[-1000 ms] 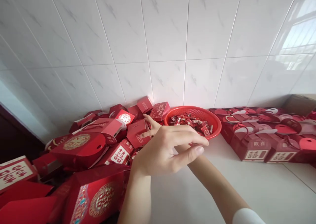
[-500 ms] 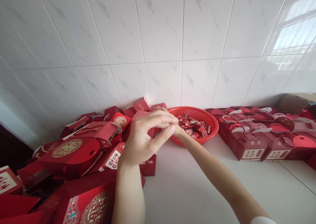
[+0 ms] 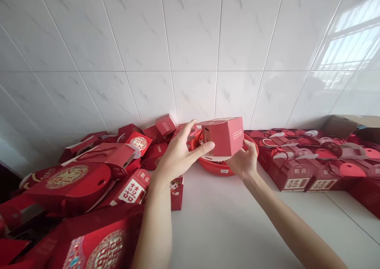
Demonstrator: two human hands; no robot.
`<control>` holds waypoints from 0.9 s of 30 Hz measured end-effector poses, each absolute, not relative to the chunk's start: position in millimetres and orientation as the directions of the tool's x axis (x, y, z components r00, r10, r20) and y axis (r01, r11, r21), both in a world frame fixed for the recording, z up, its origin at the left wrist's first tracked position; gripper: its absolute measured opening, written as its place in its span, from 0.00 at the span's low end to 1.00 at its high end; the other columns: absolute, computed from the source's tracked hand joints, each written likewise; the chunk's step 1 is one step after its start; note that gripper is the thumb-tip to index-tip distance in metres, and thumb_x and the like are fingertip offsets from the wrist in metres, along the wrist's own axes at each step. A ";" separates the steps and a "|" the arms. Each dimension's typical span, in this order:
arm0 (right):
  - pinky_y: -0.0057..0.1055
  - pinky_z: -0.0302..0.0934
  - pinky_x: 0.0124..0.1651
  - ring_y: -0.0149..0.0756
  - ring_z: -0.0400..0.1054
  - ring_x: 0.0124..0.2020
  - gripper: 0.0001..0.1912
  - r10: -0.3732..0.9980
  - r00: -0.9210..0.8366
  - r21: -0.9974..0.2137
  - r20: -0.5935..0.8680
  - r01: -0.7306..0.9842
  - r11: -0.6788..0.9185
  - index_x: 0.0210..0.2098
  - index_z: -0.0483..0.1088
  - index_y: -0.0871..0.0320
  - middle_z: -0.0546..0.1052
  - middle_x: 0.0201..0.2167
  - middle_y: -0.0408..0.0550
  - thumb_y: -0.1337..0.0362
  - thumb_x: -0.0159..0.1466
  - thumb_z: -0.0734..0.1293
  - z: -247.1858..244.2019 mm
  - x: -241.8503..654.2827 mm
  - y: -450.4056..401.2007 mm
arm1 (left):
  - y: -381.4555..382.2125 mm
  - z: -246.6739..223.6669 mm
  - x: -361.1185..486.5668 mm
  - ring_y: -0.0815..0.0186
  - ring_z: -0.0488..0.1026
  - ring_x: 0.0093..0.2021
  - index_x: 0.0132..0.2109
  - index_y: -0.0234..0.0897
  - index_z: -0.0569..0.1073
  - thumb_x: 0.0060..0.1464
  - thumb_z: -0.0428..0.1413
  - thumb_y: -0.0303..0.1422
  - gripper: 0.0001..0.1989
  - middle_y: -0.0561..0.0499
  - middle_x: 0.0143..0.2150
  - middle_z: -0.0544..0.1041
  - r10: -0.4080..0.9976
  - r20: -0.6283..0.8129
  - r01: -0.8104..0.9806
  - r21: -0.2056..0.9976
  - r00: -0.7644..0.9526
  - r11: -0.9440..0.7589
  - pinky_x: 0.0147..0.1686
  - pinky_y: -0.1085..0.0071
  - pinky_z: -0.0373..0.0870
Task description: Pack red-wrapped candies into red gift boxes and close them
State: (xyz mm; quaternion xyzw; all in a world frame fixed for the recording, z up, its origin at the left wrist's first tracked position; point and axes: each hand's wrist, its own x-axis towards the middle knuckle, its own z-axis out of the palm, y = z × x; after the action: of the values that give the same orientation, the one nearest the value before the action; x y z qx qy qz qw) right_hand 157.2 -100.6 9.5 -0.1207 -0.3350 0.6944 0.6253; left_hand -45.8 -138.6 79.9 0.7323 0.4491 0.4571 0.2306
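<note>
A small red box point(image 3: 234, 136) is held up on its side in front of the red plastic basket point(image 3: 218, 170), with its flaps spread. My right hand point(image 3: 246, 158) grips the box from below and the right. At the box's left side is my left hand point(image 3: 182, 150), its thumb and fingers apart, the thumb tip near the opening. Nothing shows in its grasp. The box hides most of the basket's contents.
Red boxes point(image 3: 80, 182) lie heaped on the left. Rows of closed red boxes point(image 3: 299, 174) stand on the right, with a brown carton point(image 3: 341, 124) behind them. A white tiled wall point(image 3: 192, 31) rises behind the tabletop point(image 3: 225, 221).
My hands were together before the basket. Now they are apart, and the red box has come into view in my right hand. The view has shifted slightly.
</note>
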 end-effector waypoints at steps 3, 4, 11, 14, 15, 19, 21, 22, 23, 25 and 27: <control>0.41 0.69 0.49 0.47 0.71 0.52 0.15 0.947 -0.206 -0.625 0.247 -0.781 -0.006 0.41 0.73 0.49 0.80 0.42 0.45 0.53 0.55 0.66 -0.1 153.4 -106.3 | -138.4 79.2 -40.6 0.56 0.76 0.50 0.62 0.43 0.67 0.56 0.60 0.39 0.27 0.44 0.56 0.76 0.880 0.443 0.493 0.736 0.169 -0.465 0.45 0.63 0.73; 0.41 0.69 0.49 0.46 0.71 0.51 0.13 0.945 -0.216 -0.641 0.244 -0.768 -0.009 0.39 0.73 0.49 0.80 0.40 0.44 0.54 0.55 0.65 -4.1 153.2 -107.3 | -137.9 79.5 -39.7 0.60 0.77 0.41 0.55 0.41 0.72 0.56 0.58 0.35 0.19 0.47 0.48 0.79 0.884 0.440 0.511 0.730 0.158 -0.455 0.38 0.66 0.72; 0.38 0.68 0.47 0.43 0.73 0.45 0.18 0.936 -0.200 -0.835 0.290 -0.532 0.145 0.38 0.76 0.52 0.80 0.42 0.44 0.66 0.47 0.66 -2.5 178.9 -103.0 | -140.1 85.9 -45.5 0.71 0.60 0.24 0.24 0.37 0.65 0.53 0.51 0.28 0.09 0.57 0.22 0.64 0.851 0.516 0.519 0.702 0.100 -0.488 0.22 0.74 0.52; 0.40 0.66 0.54 0.44 0.72 0.49 0.12 0.924 -0.147 -0.892 0.354 -0.350 0.286 0.40 0.75 0.52 0.78 0.48 0.47 0.60 0.56 0.67 16.8 190.7 -109.0 | -142.4 86.0 -46.7 0.72 0.58 0.22 0.22 0.37 0.66 0.53 0.53 0.29 0.12 0.58 0.20 0.63 0.851 0.489 0.571 0.650 0.189 -0.501 0.20 0.74 0.50; 0.41 0.66 0.55 0.44 0.72 0.50 0.11 0.917 -0.142 -0.906 0.372 -0.268 0.327 0.40 0.75 0.52 0.77 0.49 0.48 0.58 0.60 0.68 22.7 191.9 -113.4 | -142.6 85.1 -45.8 0.71 0.60 0.22 0.23 0.37 0.70 0.53 0.53 0.30 0.11 0.57 0.20 0.66 0.849 0.454 0.579 0.628 0.270 -0.520 0.21 0.73 0.52; 0.41 0.68 0.51 0.46 0.71 0.51 0.17 0.885 -0.224 -0.895 0.408 0.094 0.436 0.47 0.72 0.51 0.76 0.51 0.50 0.53 0.61 0.71 35.4 183.5 -136.6 | -140.9 78.9 -35.0 0.65 0.72 0.30 0.33 0.42 0.81 0.56 0.53 0.32 0.11 0.53 0.29 0.79 0.780 0.312 0.552 0.567 0.542 -0.611 0.29 0.71 0.65; 0.42 0.69 0.50 0.47 0.70 0.52 0.22 0.868 -0.299 -0.858 0.396 0.217 0.466 0.51 0.69 0.51 0.74 0.53 0.51 0.57 0.58 0.73 35.6 177.6 -146.0 | -139.0 75.9 -28.3 0.63 0.75 0.32 0.35 0.43 0.83 0.56 0.53 0.31 0.12 0.52 0.31 0.81 0.754 0.286 0.542 0.552 0.591 -0.634 0.32 0.70 0.67; 0.42 0.69 0.50 0.47 0.70 0.52 0.24 0.857 -0.332 -0.838 0.394 0.254 0.483 0.54 0.67 0.50 0.73 0.55 0.51 0.60 0.58 0.73 34.8 175.9 -149.2 | -137.9 74.8 -25.6 0.63 0.75 0.32 0.36 0.43 0.83 0.56 0.52 0.31 0.13 0.52 0.32 0.81 0.748 0.275 0.540 0.549 0.604 -0.638 0.33 0.70 0.67; 0.42 0.68 0.50 0.46 0.70 0.52 0.26 0.843 -0.364 -0.815 0.397 0.282 0.506 0.55 0.65 0.50 0.71 0.57 0.51 0.63 0.59 0.71 33.7 175.3 -151.3 | -136.7 73.9 -23.6 0.63 0.75 0.31 0.37 0.43 0.83 0.56 0.52 0.31 0.13 0.52 0.32 0.81 0.749 0.259 0.544 0.551 0.610 -0.633 0.32 0.70 0.67; 0.42 0.68 0.51 0.45 0.69 0.53 0.27 0.804 -0.431 -0.772 0.410 0.306 0.557 0.58 0.63 0.48 0.70 0.58 0.51 0.69 0.60 0.67 31.0 177.6 -152.8 | -134.1 72.8 -21.7 0.65 0.72 0.25 0.41 0.42 0.81 0.57 0.50 0.29 0.15 0.53 0.31 0.80 0.768 0.202 0.566 0.567 0.608 -0.598 0.27 0.71 0.64; 0.40 0.68 0.49 0.44 0.69 0.53 0.26 0.776 -0.478 -0.757 0.412 0.294 0.583 0.56 0.62 0.48 0.69 0.59 0.50 0.72 0.60 0.65 28.0 182.7 -151.8 | -131.2 72.2 -21.6 0.68 0.66 0.21 0.46 0.41 0.78 0.57 0.48 0.28 0.16 0.54 0.32 0.79 0.787 0.142 0.591 0.584 0.600 -0.556 0.23 0.72 0.59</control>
State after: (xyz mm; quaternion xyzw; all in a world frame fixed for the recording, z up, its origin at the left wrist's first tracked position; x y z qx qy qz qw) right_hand 182.7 -151.8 28.0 -0.3338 -0.8012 0.3114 0.3870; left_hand -21.6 -131.2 72.2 0.8597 0.4007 0.1980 0.2473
